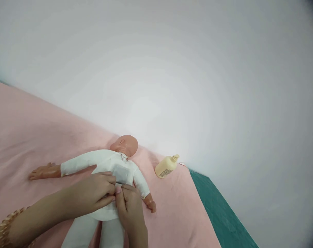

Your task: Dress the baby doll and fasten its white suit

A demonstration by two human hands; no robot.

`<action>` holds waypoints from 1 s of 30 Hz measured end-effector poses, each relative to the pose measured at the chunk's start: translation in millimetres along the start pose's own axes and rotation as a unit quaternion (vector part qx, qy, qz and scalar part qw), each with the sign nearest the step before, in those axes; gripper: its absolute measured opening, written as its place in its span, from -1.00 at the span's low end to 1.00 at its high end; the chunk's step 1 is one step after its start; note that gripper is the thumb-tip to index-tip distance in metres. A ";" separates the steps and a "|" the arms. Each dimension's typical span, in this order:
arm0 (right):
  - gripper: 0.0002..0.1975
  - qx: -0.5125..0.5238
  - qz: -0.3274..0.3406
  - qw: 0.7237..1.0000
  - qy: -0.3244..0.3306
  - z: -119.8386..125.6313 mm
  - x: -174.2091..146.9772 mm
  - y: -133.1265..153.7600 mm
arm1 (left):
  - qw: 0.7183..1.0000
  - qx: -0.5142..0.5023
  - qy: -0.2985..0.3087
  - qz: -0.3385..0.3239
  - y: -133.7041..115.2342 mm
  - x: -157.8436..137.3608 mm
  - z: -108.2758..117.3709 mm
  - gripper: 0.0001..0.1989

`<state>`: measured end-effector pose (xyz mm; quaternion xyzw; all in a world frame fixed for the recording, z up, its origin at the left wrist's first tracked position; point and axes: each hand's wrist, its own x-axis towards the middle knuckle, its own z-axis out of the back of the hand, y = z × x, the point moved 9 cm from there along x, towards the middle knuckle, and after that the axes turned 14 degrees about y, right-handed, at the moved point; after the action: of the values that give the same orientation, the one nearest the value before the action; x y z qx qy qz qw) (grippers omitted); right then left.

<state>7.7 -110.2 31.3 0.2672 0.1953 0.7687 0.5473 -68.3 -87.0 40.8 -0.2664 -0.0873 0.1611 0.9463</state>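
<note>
A baby doll [107, 162] with a white cloth body and a bare plastic head [127, 144] lies stretched out on a pink cloth. Its arms are spread to both sides. A grey rectangular patch [121, 173] shows on its torso. Just below this patch, my left hand [102, 191] and my right hand [130, 206] meet over the torso, their fingers closed in a pinch. What lies between the fingertips is hidden. The knuckles of both hands nearly touch, and they cover the middle of the doll's body.
A pale yellow pump bottle [166, 167] stands right of the doll, close to the wall [156, 86]. The pink cloth [182, 213] covers the surface; a green surface [220, 210] shows past its right edge. A beaded bracelet [6, 224] circles my left wrist.
</note>
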 end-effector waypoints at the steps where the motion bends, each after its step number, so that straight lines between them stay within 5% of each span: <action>1: -0.58 0.004 -0.008 1.000 0.002 -0.9 0.5 -1.5 | 1.000 -0.004 -0.002 0.003 1.2 -0.2 0.7 -0.67; 30: -0.54 0.086 -0.079 0.993 -0.019 -7.6 3.7 -9.1 | 1.000 -0.020 -0.016 0.011 9.0 2.7 1.1 -0.69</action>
<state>8.7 -103.9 20.7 0.3120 0.2705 0.6982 0.5849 -68.4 -78.2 37.2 -0.2832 -0.1024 0.1741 0.9376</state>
